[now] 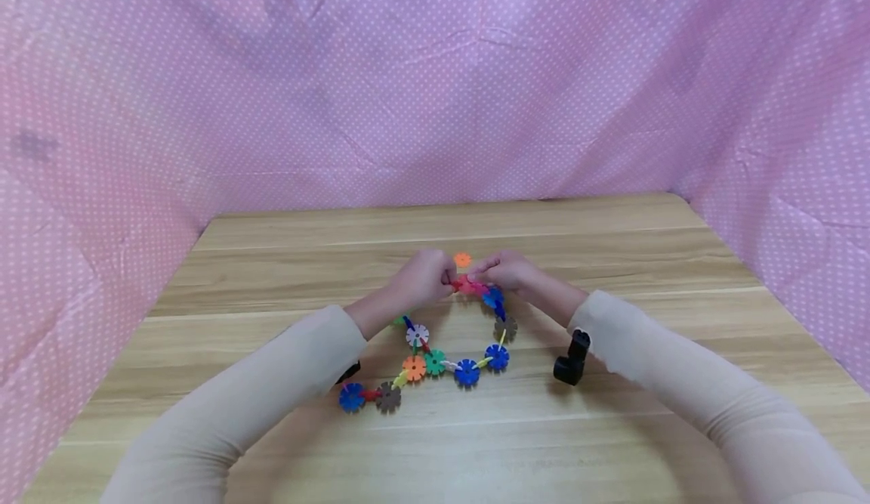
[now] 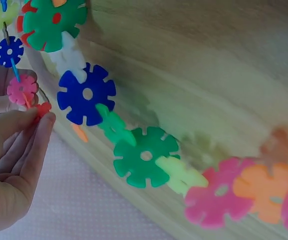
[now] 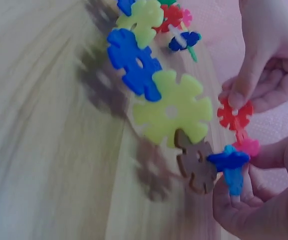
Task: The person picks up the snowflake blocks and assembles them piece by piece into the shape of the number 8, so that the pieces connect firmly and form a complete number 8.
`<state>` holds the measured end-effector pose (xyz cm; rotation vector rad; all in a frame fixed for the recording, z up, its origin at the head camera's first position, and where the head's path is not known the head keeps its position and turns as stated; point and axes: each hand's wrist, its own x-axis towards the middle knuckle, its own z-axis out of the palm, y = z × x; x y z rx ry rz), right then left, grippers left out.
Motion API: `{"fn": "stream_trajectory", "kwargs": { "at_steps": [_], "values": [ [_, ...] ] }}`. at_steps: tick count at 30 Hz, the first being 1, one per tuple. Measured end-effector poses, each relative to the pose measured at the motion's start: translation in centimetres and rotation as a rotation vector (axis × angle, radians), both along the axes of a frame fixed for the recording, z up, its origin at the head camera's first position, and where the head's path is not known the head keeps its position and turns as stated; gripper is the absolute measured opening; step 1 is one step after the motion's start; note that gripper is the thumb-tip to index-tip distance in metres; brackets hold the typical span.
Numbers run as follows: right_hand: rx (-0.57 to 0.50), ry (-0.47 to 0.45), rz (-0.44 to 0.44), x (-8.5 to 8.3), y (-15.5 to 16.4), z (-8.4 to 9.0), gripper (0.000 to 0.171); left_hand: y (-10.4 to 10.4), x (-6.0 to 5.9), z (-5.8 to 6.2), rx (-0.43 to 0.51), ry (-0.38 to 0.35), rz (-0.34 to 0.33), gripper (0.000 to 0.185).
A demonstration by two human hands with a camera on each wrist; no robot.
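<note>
My left hand (image 1: pixel 423 277) pinches a red notched plastic disc (image 3: pixel 235 114) between thumb and fingertips. Linked edge to edge with it are a red-orange disc and a pink disc (image 2: pixel 22 90), which my right hand (image 1: pixel 510 271) grips from the other side. From there the chain of interlocked discs runs on through a blue disc (image 1: pixel 492 298) and a brown disc (image 3: pixel 197 162), then curves back over the table. Both hands meet above the far part of this loop. In the head view, my left forearm hides part of the chain.
A loose orange disc (image 1: pixel 462 260) lies just beyond the hands. A chain end with a blue disc (image 1: pixel 352 397) reaches toward the left sleeve. A black camera mount (image 1: pixel 571 360) hangs at the right wrist. Pink dotted cloth (image 1: pixel 435 96) surrounds the wooden table (image 1: pixel 652 262).
</note>
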<state>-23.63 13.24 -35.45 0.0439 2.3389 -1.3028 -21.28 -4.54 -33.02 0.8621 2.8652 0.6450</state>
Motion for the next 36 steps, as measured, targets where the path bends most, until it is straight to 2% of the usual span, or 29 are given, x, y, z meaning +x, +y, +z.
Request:
{"fn": "stream_trajectory", "kwargs": {
  "at_steps": [6, 11, 19, 25, 31, 36],
  "values": [
    [-0.010, -0.005, -0.050, 0.3, -0.1, 0.1, 0.030, 0.5, -0.2, -0.1, 0.025, 0.040, 0.004, 0.007],
    [-0.060, -0.042, -0.132, 0.5, -0.1, -0.2, 0.029, 0.8, -0.6, -0.3, 0.051, 0.097, -0.020, 0.014],
    [-0.115, -0.083, -0.222, 0.6, -0.2, -0.7, 0.033, 0.6, -1.0, -1.3, 0.167, 0.064, 0.019, 0.016],
    [-0.160, -0.069, -0.278, 0.5, -0.4, -0.8, 0.031, 0.6, -1.0, -1.9, 0.214, 0.088, 0.051, 0.017],
    [-0.160, -0.069, -0.281, 0.3, -0.5, -0.7, 0.033, 0.7, -1.3, -1.5, 0.189, 0.121, 0.040, 0.019],
    [-0.165, -0.095, -0.192, 0.2, 0.3, -0.5, 0.037, 0.7, -1.6, -1.2, 0.161, 0.047, 0.021, 0.009]
  ]
}}
